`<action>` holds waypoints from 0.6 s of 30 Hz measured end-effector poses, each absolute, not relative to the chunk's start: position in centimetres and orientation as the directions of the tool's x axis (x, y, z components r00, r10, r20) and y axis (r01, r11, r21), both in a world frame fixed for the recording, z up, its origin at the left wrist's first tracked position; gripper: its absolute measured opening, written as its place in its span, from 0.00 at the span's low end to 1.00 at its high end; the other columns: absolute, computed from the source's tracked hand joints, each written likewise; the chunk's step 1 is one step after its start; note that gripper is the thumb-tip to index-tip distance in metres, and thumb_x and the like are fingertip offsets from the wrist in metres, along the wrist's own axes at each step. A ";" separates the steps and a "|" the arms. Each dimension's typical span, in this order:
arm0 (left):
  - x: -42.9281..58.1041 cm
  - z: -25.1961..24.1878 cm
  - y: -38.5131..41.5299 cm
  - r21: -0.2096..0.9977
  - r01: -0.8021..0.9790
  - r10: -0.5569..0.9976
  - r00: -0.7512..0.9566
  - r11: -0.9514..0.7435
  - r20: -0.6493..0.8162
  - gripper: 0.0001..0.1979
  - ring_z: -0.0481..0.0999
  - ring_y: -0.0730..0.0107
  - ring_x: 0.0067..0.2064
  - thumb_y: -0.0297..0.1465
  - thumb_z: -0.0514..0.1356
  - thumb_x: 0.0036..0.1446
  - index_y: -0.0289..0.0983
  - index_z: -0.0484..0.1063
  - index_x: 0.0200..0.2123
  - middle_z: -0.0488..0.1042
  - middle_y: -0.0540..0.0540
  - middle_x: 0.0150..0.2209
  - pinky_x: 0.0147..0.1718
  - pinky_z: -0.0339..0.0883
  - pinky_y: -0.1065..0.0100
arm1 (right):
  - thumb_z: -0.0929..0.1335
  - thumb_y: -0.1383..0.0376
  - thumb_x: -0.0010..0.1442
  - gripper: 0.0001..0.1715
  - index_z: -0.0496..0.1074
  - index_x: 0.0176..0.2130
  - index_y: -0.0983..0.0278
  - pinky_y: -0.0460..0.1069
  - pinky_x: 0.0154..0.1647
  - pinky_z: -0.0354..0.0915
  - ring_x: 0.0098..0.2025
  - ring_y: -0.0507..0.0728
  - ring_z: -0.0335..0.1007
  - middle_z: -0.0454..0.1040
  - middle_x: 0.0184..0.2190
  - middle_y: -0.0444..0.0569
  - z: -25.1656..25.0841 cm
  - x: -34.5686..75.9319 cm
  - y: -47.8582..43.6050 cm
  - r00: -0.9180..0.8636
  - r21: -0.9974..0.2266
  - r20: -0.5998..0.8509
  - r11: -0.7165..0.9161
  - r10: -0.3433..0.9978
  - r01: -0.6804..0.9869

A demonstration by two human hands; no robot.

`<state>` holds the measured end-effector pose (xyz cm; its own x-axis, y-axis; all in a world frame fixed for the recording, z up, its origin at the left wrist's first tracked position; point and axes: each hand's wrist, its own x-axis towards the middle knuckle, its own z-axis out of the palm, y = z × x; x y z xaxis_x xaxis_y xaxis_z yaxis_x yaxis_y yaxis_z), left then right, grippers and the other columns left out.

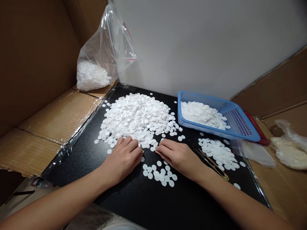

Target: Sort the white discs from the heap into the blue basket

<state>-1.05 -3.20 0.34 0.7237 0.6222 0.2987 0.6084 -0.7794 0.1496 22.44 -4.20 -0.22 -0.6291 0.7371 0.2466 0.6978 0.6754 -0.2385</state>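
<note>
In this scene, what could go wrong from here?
The right hand might sweep the loose discs into the big pile. The right forearm may brush the metal tool beside it. The blue basket seems to overhang the table; a bump might spill its discs.

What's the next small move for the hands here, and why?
I'd probably have the right hand slide a few white discs from the near edge of the big pile toward the small cluster: that hand sits beside loose discs at that edge, and the cluster lies close by, nearer the body.
</note>
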 end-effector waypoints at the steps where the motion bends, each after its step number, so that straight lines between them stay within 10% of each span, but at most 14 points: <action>1: -1.0 0.4 -3.2 0.157 0.604 0.620 0.724 -0.782 0.301 0.08 0.63 0.62 0.36 0.25 0.54 0.66 0.36 0.70 0.33 0.69 0.46 0.32 0.37 0.51 0.61 | 0.58 0.68 0.70 0.17 0.71 0.33 0.63 0.48 0.30 0.60 0.31 0.55 0.67 0.71 0.30 0.49 -0.2 22.6 -4.2 -0.648 -0.220 0.243 0.692 0.722 0.688; 18: -1.4 0.9 -2.9 0.402 0.648 0.760 0.591 -0.647 0.271 0.06 0.66 0.65 0.38 0.26 0.58 0.65 0.39 0.74 0.36 0.71 0.48 0.34 0.39 0.53 0.62 | 0.64 0.70 0.65 0.07 0.69 0.34 0.62 0.48 0.32 0.66 0.33 0.54 0.69 0.72 0.34 0.48 0.9 23.1 -4.1 -0.513 -0.571 0.175 0.511 0.840 0.642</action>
